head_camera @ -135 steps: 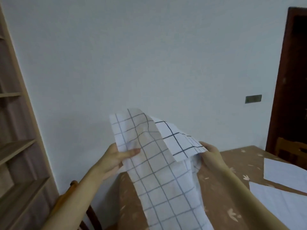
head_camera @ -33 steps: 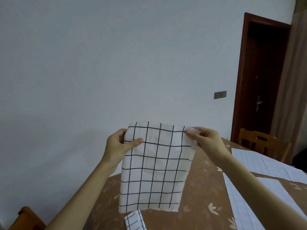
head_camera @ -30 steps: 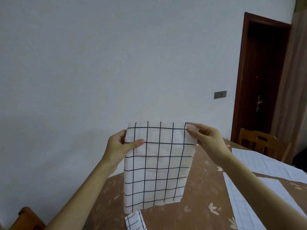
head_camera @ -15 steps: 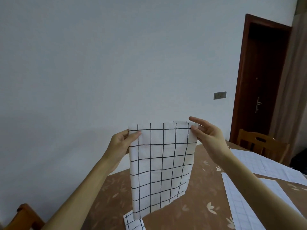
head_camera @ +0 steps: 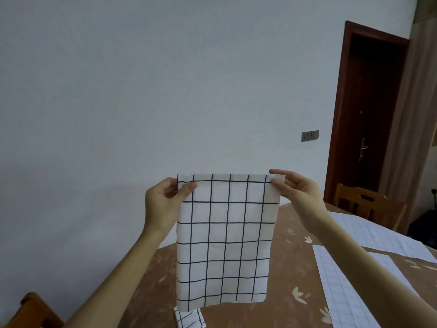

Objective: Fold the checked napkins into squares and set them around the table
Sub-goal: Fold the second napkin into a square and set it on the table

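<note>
A home dining room is indicated: a table (head_camera: pixel 290 275) covered in a brown leaf-patterned cloth is flanked by a wooden chair (head_camera: pixel 364 202), a dark wooden door (head_camera: pixel 371 119) is set in the plain white wall (head_camera: pixel 165 79), and a switch plate (head_camera: pixel 309 136) is mounted beside it.

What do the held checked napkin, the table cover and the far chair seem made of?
White black-checked napkin: thin matte woven cloth, likely cotton; it hangs limp with soft creases. Brown leaf-printed table cover: perhaps plastic-coated; smooth, printed, flat. Far orange-brown chair: wood, seemingly varnished, slight sheen.
</note>
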Action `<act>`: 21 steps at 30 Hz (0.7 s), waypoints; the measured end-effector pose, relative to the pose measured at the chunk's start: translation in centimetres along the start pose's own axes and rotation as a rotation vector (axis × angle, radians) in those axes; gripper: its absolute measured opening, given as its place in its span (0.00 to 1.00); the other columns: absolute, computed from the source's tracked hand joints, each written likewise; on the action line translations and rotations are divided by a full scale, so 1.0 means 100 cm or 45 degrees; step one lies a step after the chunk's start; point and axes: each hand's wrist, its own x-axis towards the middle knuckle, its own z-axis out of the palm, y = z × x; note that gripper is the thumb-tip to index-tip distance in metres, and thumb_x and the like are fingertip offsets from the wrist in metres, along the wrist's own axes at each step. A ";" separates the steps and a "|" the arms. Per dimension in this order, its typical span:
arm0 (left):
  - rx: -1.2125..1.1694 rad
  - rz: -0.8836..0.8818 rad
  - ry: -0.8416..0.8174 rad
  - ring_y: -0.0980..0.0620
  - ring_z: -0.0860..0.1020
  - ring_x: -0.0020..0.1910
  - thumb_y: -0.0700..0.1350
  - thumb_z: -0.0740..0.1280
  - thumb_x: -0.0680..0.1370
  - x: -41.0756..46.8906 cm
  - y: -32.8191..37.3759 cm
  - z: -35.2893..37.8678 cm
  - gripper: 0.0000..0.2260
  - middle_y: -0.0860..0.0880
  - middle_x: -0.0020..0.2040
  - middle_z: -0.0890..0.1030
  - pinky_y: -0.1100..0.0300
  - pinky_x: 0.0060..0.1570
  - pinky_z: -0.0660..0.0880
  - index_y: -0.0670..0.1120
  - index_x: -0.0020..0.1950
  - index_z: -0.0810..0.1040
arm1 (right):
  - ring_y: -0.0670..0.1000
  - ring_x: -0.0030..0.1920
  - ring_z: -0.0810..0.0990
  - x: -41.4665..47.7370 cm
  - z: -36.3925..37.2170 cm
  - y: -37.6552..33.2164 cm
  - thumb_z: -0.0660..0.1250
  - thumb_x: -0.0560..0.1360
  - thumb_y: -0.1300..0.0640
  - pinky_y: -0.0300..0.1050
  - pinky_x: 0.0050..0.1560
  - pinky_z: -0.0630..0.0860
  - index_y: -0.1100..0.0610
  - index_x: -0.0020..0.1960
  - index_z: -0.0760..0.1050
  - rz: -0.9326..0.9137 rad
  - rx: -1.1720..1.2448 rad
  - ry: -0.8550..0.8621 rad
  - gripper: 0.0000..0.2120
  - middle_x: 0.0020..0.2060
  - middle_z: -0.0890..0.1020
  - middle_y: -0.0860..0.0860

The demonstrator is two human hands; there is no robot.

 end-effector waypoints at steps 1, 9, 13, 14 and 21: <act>-0.017 -0.006 0.016 0.54 0.79 0.37 0.49 0.76 0.70 0.001 0.002 0.001 0.12 0.42 0.38 0.84 0.63 0.43 0.77 0.40 0.41 0.82 | 0.54 0.54 0.85 -0.002 0.000 0.000 0.68 0.79 0.55 0.48 0.62 0.78 0.53 0.60 0.82 0.008 0.002 -0.013 0.11 0.45 0.87 0.53; -0.161 -0.015 0.078 0.59 0.81 0.41 0.44 0.74 0.73 0.011 0.005 0.003 0.07 0.51 0.40 0.83 0.68 0.45 0.77 0.42 0.42 0.80 | 0.38 0.32 0.74 -0.025 0.013 0.024 0.73 0.75 0.54 0.27 0.36 0.70 0.58 0.41 0.78 0.215 -0.220 -0.372 0.09 0.29 0.76 0.42; -0.121 -0.007 0.040 0.55 0.81 0.42 0.51 0.75 0.69 0.016 0.009 -0.006 0.20 0.45 0.41 0.82 0.60 0.49 0.79 0.34 0.43 0.77 | 0.41 0.31 0.72 -0.028 0.018 0.032 0.74 0.75 0.59 0.31 0.39 0.68 0.57 0.33 0.78 0.239 -0.331 -0.401 0.12 0.27 0.76 0.46; -0.087 0.004 0.008 0.54 0.81 0.41 0.51 0.75 0.69 0.017 0.010 -0.009 0.21 0.44 0.41 0.82 0.58 0.49 0.80 0.33 0.43 0.76 | 0.42 0.35 0.75 -0.027 0.017 0.034 0.74 0.75 0.60 0.35 0.43 0.70 0.57 0.37 0.81 0.214 -0.359 -0.383 0.08 0.31 0.80 0.51; 0.070 -0.073 -0.197 0.49 0.85 0.43 0.50 0.73 0.72 0.021 0.016 -0.027 0.10 0.45 0.43 0.86 0.48 0.41 0.83 0.45 0.46 0.79 | 0.49 0.46 0.86 -0.023 0.011 0.025 0.66 0.75 0.72 0.40 0.48 0.82 0.59 0.50 0.84 0.193 -0.248 -0.319 0.13 0.46 0.88 0.54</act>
